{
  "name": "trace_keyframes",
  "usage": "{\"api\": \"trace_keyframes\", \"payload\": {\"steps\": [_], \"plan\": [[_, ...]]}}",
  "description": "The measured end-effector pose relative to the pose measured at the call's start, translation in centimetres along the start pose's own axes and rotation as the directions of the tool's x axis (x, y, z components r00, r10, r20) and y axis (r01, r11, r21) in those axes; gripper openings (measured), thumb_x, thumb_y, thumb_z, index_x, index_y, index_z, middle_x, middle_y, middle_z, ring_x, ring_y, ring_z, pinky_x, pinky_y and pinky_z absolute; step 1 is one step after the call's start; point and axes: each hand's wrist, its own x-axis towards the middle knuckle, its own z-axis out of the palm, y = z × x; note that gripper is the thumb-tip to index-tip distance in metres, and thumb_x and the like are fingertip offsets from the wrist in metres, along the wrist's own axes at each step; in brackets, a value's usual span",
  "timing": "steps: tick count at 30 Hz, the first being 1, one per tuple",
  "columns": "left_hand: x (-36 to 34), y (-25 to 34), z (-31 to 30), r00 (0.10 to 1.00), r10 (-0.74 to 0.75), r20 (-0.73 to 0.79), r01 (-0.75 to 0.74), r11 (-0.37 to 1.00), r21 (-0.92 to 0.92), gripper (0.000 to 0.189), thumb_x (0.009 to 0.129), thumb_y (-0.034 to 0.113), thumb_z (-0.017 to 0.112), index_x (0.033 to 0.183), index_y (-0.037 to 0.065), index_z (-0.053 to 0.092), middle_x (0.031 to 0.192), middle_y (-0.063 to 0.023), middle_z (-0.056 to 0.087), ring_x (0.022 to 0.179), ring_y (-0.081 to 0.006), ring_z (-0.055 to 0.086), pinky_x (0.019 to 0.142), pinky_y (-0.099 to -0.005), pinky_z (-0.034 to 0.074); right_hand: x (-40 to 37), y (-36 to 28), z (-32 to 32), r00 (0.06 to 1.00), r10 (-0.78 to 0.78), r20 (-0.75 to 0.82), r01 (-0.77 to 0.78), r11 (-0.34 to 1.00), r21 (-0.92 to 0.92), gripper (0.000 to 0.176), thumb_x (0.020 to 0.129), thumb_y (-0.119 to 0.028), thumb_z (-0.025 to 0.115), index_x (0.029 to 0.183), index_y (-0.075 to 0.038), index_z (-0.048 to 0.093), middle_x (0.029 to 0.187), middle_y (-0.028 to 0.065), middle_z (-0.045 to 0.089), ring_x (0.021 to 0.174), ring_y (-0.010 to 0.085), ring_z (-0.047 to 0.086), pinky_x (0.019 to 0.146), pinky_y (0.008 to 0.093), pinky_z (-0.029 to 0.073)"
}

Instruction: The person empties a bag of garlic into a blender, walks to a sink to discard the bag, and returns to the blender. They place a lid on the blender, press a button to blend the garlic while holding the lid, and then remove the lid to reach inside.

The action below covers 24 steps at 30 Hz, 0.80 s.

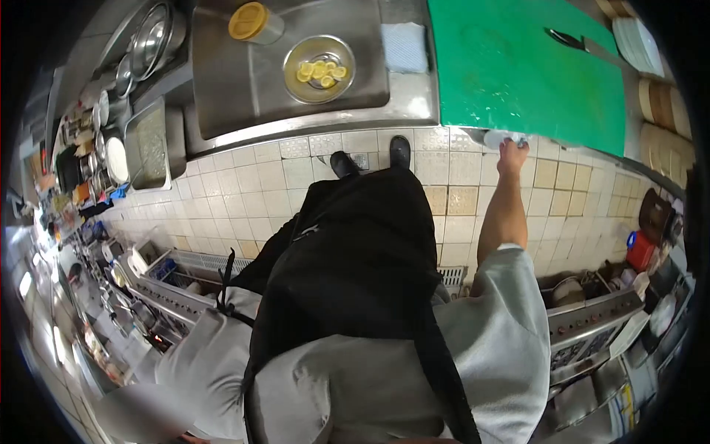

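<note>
My right hand (512, 152) reaches out to the front edge of a green cutting board (529, 81). Its fingers are closed at a pale, shiny thing (495, 139) just below that edge, too small and partly covered to name. A knife (566, 38) lies at the board's far side. In the steel sink (237, 89) sits a metal bowl (319, 44) with yellow lemon slices (322, 72) in it. Beside the bowl is a clear container with a yellow lid (248, 21). My left hand does not show.
A folded light-blue cloth (404, 47) lies between sink and board. White plates (637, 46) are stacked at the far right. Another person's grey sleeve (211, 351) is close on my left. Stoves (592, 322) stand behind me, across the tiled floor (473, 174).
</note>
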Motion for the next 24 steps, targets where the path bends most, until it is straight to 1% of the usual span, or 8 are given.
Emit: {"api": "trace_keyframes", "payload": {"steps": [4, 6, 8, 11, 12, 16, 22, 24], "plan": [[0.5, -1.1, 1.9, 0.998, 0.008, -0.069, -0.014, 0.996, -0.092, 0.051, 0.1, 0.02, 0.062, 0.143, -0.004, 0.049, 0.133, -0.0217, 0.062, 0.118, -0.0256, 0.064, 0.097, -0.0326, 0.051, -2.3, -2.9, 1.7, 0.994, 0.045, -0.097, -0.018, 0.964, 0.266, 0.066, 0.087, 0.009, 0.057, 0.144, -0.004, 0.026, 0.108, 0.0109, 0.057, 0.086, 0.0194, 0.059, 0.08, 0.037, 0.057], [-7.7, -11.0, -2.3, 0.995, 0.008, -0.096, -0.021, 0.99, -0.142, 0.05, 0.1, 0.02, 0.061, 0.142, -0.004, 0.049, 0.132, -0.0212, 0.063, 0.117, -0.0248, 0.065, 0.096, -0.0323, 0.051, -0.7, -2.0, 0.6, 0.992, -0.04, -0.117, 0.089, 0.891, 0.445, 0.068, 0.091, 0.008, 0.056, 0.148, -0.004, 0.02, 0.114, 0.0126, 0.056, 0.095, 0.0223, 0.061, 0.089, 0.0409, 0.057], [-17.9, -23.2, -8.3, 0.99, 0.0, -0.139, -0.029, 0.979, -0.203, 0.05, 0.1, 0.019, 0.061, 0.142, -0.004, 0.05, 0.131, -0.0206, 0.064, 0.116, -0.0241, 0.065, 0.095, -0.0319, 0.051, -1.4, -2.5, 0.1, 0.992, -0.025, -0.126, 0.079, 0.89, 0.449, 0.068, 0.092, 0.008, 0.054, 0.15, -0.004, 0.021, 0.122, 0.0152, 0.055, 0.104, 0.0257, 0.061, 0.096, 0.0442, 0.055], [-22.1, -27.4, -7.6, 0.959, -0.061, -0.278, -0.042, 0.935, -0.351, 0.049, 0.1, 0.019, 0.061, 0.141, -0.004, 0.05, 0.128, -0.0198, 0.066, 0.114, -0.023, 0.066, 0.095, -0.0313, 0.051, -2.1, -1.7, -0.8, 0.998, -0.061, -0.006, 0.06, 0.95, 0.305, 0.054, 0.097, 0.0, 0.054, 0.147, -0.001, 0.034, 0.137, 0.0169, 0.051, 0.122, 0.029, 0.055, 0.102, 0.0449, 0.051], [-22.5, -25.9, -7.1, 0.961, -0.054, -0.272, -0.157, 0.701, -0.696, 0.046, 0.099, 0.016, 0.061, 0.139, -0.005, 0.052, 0.115, -0.0141, 0.071, 0.11, -0.0184, 0.067, 0.09, -0.0292, 0.052, -4.2, -2.7, -0.7, 0.994, -0.071, 0.081, 0.052, 0.975, 0.215, 0.053, 0.099, -0.007, 0.054, 0.148, -0.001, 0.035, 0.144, 0.0172, 0.047, 0.124, 0.0298, 0.055, 0.104, 0.0451, 0.051], [-25.6, -14.7, -6.7, 0.956, -0.177, -0.234, 0.111, 0.957, -0.27, 0.045, 0.098, 0.018, 0.062, 0.138, 0.0, 0.055, 0.112, -0.0167, 0.073, 0.107, -0.0216, 0.069, 0.087, -0.0327, 0.053, -7.9, -1.5, -0.1, 0.959, 0.128, 0.253, -0.158, 0.982, 0.101, 0.047, 0.102, -0.019, 0.055, 0.146, -0.007, 0.044, 0.146, 0.013, 0.049, 0.127, 0.0288, 0.055, 0.101, 0.0451, 0.052], [-25.8, -14.8, -2.6, 0.935, -0.15, -0.322, 0.038, 0.943, -0.331, 0.047, 0.097, 0.025, 0.064, 0.136, 0.0, 0.056, 0.116, -0.0226, 0.071, 0.11, -0.0276, 0.069, 0.091, -0.0364, 0.053, -13.4, 3.2, 2.5, 0.729, 0.425, 0.537, -0.34, 0.905, -0.256, 0.039, 0.098, -0.023, 0.064, 0.134, -0.01, 0.056, 0.131, 0.0105, 0.061, 0.114, 0.0313, 0.064, 0.091, 0.0452, 0.055], [-25.8, -15.8, -1.2, 0.936, -0.212, -0.281, 0.108, 0.933, -0.344, 0.048, 0.097, 0.026, 0.064, 0.137, 0.0, 0.055, 0.121, -0.0223, 0.069, 0.113, -0.0293, 0.068, 0.093, -0.0366, 0.053, -16.0, 1.7, 4.9, 0.65, 0.477, 0.592, -0.253, 0.87, -0.423, 0.04, 0.097, -0.022, 0.064, 0.134, -0.008, 0.056, 0.128, 0.0103, 0.063, 0.11, 0.0275, 0.065, 0.089, 0.041, 0.055]]}}
